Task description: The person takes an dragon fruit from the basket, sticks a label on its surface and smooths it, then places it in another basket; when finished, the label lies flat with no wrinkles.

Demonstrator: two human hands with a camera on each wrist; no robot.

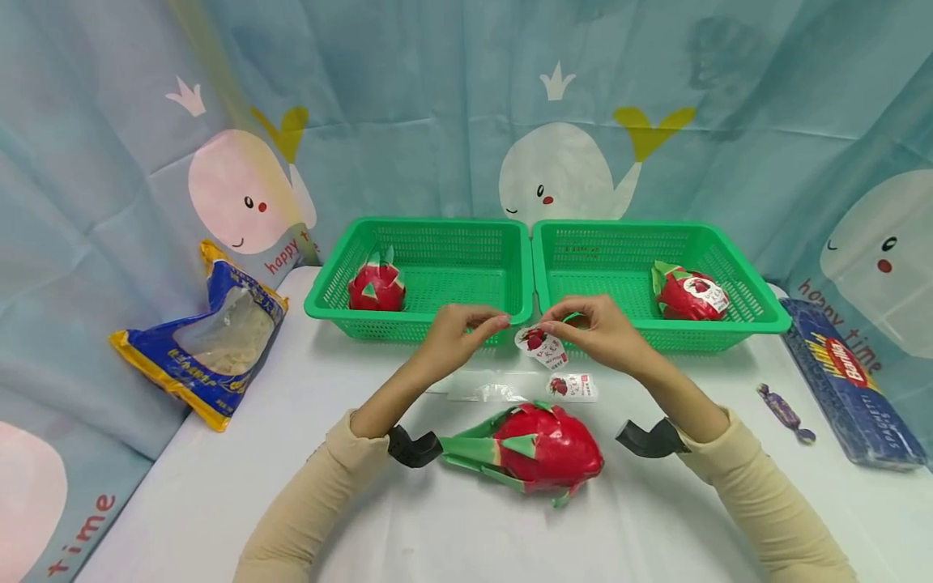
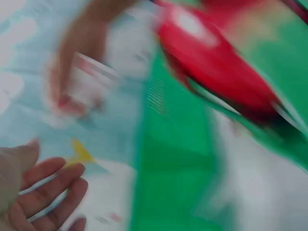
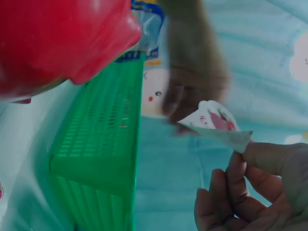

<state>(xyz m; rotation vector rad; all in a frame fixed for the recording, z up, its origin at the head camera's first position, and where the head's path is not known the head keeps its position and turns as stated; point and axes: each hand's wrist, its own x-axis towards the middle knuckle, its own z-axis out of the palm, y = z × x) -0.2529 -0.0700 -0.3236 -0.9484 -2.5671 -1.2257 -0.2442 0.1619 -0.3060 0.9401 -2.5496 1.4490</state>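
Note:
Between thumb and forefinger my right hand (image 1: 601, 336) pinches a white sticker (image 1: 541, 346) printed with a red dragon fruit. In the right wrist view this sticker (image 3: 214, 122) hangs bent from the fingertips. My left hand (image 1: 461, 338) hovers just left of it and holds nothing; its fingers (image 2: 53, 187) are loosely extended in the left wrist view. Below the hands lies a clear strip (image 1: 488, 387) bearing another label (image 1: 572, 387) at its right end. Nearer to me, a large red dragon fruit (image 1: 550, 447) with green leaves lies on its side between my forearms.
Two green baskets stand side by side behind. The left basket (image 1: 419, 324) holds a dragon fruit (image 1: 377, 287); the right basket (image 1: 656, 332) holds a labelled dragon fruit (image 1: 688, 295). A blue-yellow bag (image 1: 219, 332) lies left; a spaghetti pack (image 1: 853, 380) and wrapped candy (image 1: 786, 414) lie right.

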